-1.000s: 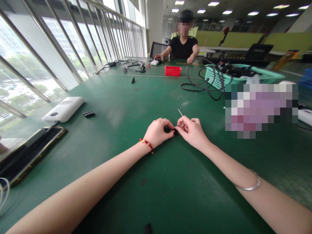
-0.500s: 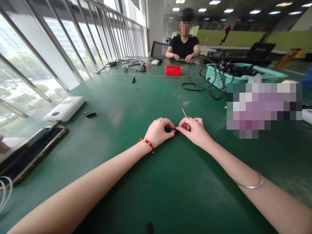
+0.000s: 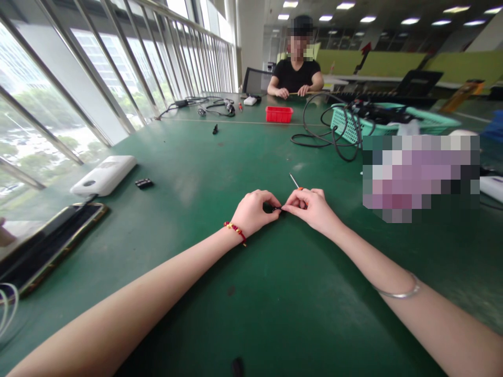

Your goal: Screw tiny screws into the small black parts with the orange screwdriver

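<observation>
Thumb and fingertips of my left hand (image 3: pixel 255 211) pinch a small black part (image 3: pixel 276 209), mostly covered by the fingers. Close against it on the right, my right hand (image 3: pixel 312 205) has its thumb and index finger pressed together at the part's edge; whether they grip it I cannot tell. Tucked in the curled fingers of that hand is a screwdriver (image 3: pixel 294 180) with an orange handle, its thin metal shaft pointing up and away to the left. Both hands are just above the green table (image 3: pixel 220 167). A small black piece (image 3: pixel 237 366) lies at the near edge.
To the left are a white power bank (image 3: pixel 104 175), a phone (image 3: pixel 55 246) and a black block (image 3: pixel 144 183). Further off stand a red bin (image 3: pixel 279 114) and a teal basket (image 3: pixel 346 125) with looped black cables. A person (image 3: pixel 297 73) sits across the table.
Both hands stay together at the black part, with barely any shift. The screwdriver shaft has tilted slightly to the left. Across the table, the person's hands have moved a little.
</observation>
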`<state>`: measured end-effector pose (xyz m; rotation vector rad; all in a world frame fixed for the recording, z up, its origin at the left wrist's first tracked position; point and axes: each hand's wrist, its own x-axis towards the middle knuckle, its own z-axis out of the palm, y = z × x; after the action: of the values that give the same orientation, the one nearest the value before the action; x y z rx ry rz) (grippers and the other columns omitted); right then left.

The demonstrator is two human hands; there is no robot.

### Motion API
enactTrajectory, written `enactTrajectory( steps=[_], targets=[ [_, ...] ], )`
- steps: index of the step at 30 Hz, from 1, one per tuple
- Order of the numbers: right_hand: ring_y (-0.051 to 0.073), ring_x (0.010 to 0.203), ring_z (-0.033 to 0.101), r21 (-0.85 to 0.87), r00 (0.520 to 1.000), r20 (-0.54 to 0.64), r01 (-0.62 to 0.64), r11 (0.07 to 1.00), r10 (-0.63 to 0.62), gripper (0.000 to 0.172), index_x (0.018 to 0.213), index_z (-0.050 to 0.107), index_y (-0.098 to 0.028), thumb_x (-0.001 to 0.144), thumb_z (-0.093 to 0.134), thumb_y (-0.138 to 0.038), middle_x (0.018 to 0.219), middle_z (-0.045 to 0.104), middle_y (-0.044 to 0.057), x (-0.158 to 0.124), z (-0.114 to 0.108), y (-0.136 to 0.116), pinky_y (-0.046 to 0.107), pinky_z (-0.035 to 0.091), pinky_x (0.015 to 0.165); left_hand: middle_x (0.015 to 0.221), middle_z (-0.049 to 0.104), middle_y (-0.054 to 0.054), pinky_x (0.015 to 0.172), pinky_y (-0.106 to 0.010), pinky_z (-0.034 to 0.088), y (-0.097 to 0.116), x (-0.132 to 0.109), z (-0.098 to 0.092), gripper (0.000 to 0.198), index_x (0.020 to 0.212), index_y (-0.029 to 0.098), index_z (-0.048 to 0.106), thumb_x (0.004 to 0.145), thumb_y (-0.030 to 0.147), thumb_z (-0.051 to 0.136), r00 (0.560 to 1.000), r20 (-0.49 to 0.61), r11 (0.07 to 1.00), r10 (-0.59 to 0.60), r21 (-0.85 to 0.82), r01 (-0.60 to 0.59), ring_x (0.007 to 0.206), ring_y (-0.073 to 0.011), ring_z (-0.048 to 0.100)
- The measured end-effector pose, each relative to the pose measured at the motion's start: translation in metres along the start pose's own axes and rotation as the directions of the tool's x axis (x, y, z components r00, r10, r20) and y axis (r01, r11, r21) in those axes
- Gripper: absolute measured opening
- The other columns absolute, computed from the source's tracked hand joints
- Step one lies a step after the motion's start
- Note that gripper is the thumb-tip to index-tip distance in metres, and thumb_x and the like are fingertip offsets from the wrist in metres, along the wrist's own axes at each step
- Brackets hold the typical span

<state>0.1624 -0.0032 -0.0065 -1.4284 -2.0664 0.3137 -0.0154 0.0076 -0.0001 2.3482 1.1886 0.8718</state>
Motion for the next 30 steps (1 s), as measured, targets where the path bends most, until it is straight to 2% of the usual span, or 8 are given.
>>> enactTrajectory(
  steps=[5, 11, 16, 20, 24, 30],
  targets=[
    [0.012, 0.059, 0.048, 0.025, 1.0, 0.014, 0.007, 1.0, -0.007, 0.027, 0.072, 0.063, -0.022, 0.086, 0.046, -0.036, 0.055, 0.052, -0.004, -0.0008, -0.003, -0.0008, 0.033, 0.027, 0.079, 0.078, 0.069, 0.0, 0.073, -0.027, 0.048, -0.0005, 0.0001, -0.0009, 0.009, 0.075, 0.019, 0.067, 0.069, 0.02, 0.061, 1.0, 0.018, 1.0, 0.008, -0.011, -0.008, 0.077, -0.0155, 0.061],
    [0.01, 0.057, 0.045, 0.007, 1.0, 0.013, 0.009, 1.0, -0.009, 0.01, 0.073, 0.063, -0.022, 0.077, 0.06, -0.031, 0.059, 0.054, -0.005, -0.001, -0.0009, -0.0001, 0.033, 0.025, 0.08, 0.077, 0.068, 0.0, 0.072, -0.026, 0.048, -0.0004, -0.0002, -0.0017, 0.008, 0.075, 0.018, 0.067, 0.069, 0.021, 0.062, 1.0, 0.009, 1.0, 0.006, 0.003, -0.006, 0.076, -0.015, 0.061],
    [0.01, 0.057, 0.045, 0.004, 1.0, 0.022, 0.014, 1.0, -0.014, 0.014, 0.072, 0.063, -0.022, 0.077, 0.061, -0.035, 0.059, 0.054, -0.005, 0.0001, -0.0003, 0.0008, 0.032, 0.025, 0.078, 0.076, 0.068, 0.0, 0.073, -0.025, 0.048, -0.0002, 0.0, -0.0022, 0.009, 0.075, 0.018, 0.067, 0.068, 0.021, 0.062, 1.0, 0.013, 1.0, 0.003, -0.006, -0.003, 0.074, -0.0144, 0.061],
    [0.011, 0.059, 0.047, 0.008, 1.0, 0.02, 0.01, 1.0, -0.01, 0.022, 0.072, 0.063, -0.022, 0.084, 0.051, -0.036, 0.056, 0.053, -0.005, -0.0001, -0.001, 0.0006, 0.032, 0.025, 0.078, 0.078, 0.069, -0.001, 0.072, -0.026, 0.048, -0.0002, 0.0, -0.0024, 0.01, 0.075, 0.018, 0.068, 0.069, 0.023, 0.062, 1.0, 0.014, 1.0, -0.012, -0.015, 0.013, 0.076, -0.015, 0.061],
    [0.011, 0.06, 0.046, -0.004, 1.0, 0.025, 0.019, 1.0, -0.019, 0.014, 0.073, 0.063, -0.022, 0.079, 0.057, -0.034, 0.059, 0.054, -0.005, -0.0009, -0.0007, 0.0003, 0.033, 0.024, 0.079, 0.078, 0.069, -0.001, 0.072, -0.026, 0.048, -0.0001, -0.0001, -0.0027, 0.01, 0.076, 0.018, 0.068, 0.069, 0.023, 0.062, 1.0, 0.021, 1.0, -0.018, -0.012, 0.018, 0.076, -0.0148, 0.061],
    [0.01, 0.059, 0.047, -0.011, 0.999, 0.031, 0.019, 1.0, -0.019, 0.014, 0.075, 0.064, -0.023, 0.08, 0.055, -0.032, 0.061, 0.055, -0.004, -0.0014, -0.0015, 0.0001, 0.033, 0.025, 0.08, 0.078, 0.069, 0.0, 0.073, -0.027, 0.048, 0.0004, -0.0004, -0.0033, 0.01, 0.075, 0.018, 0.068, 0.068, 0.022, 0.061, 1.0, 0.016, 1.0, -0.022, -0.015, 0.022, 0.075, -0.0148, 0.061]
  ],
)
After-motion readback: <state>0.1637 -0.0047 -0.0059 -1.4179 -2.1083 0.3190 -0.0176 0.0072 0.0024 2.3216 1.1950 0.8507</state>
